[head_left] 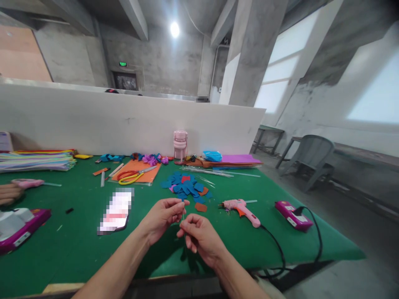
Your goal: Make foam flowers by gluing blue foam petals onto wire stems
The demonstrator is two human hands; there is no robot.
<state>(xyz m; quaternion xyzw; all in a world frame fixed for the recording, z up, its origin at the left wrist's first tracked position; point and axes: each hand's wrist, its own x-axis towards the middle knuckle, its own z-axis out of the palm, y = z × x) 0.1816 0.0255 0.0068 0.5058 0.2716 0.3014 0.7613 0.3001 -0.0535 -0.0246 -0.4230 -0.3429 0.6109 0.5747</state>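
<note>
Near the table's front edge, my left hand (166, 216) pinches the upper part of a thin wire (183, 214) between thumb and fingers. Just below and to the right, my right hand (199, 234) has its fingers closed on the same wire, which runs roughly upright. The wire is slim, and the fingers hide much of it. Beyond my hands lies a heap of blue felt pieces (185, 187) with a few red, brown and purple ones among them. A brown felt piece (201, 207) sits apart, close above my right hand.
A pink glue gun (240, 207) and a magenta power strip (293, 216) lie right, their cords crossing the table edge. Left are a phone (116, 211), scissors (134, 176) and another person's hand (11, 194). Thin wires (208, 171) and a pink bottle (180, 145) stand behind the heap.
</note>
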